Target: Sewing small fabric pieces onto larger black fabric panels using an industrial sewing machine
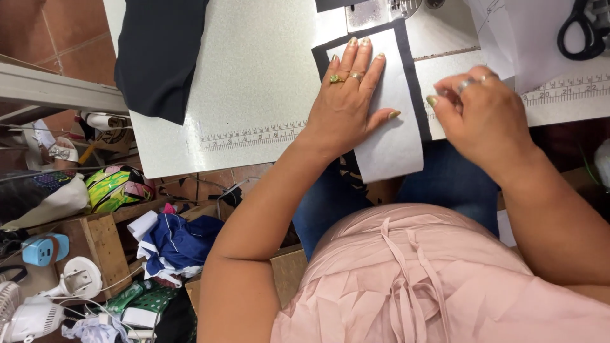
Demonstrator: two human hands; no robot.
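Far out beyond the left hand, off the table edge, a wooden crate [105, 244] holds a heap of blue and white cloth [175, 244]; a green patterned bundle [117, 186] lies above it, and a small white fan [28, 317] stands at the lower corner.

A black garment [159, 57] lies on the pale table [254, 82], well apart from the left hand on its outer side. A printed measuring scale [251, 134] runs along the table edge toward the wrist.

The left hand [349, 101] lies open and flat, fingers spread, palm pressing down on a white interfacing piece [397, 136]. That piece sits on a black fabric panel [416, 89], whose dark border shows along the top and the side facing the right hand. The lower end of the white piece hangs over the table edge above the person's lap.

The right hand [476, 114] is loosely curled, fingertips bent at the black border just beside the white piece. Whether it pinches the fabric cannot be told.

Beyond the left hand's fingertips, part of a sewing machine base [381, 11] is in view. Past the right hand lies a white paper sheet [527, 38], with black-handled scissors [581, 32] on it.
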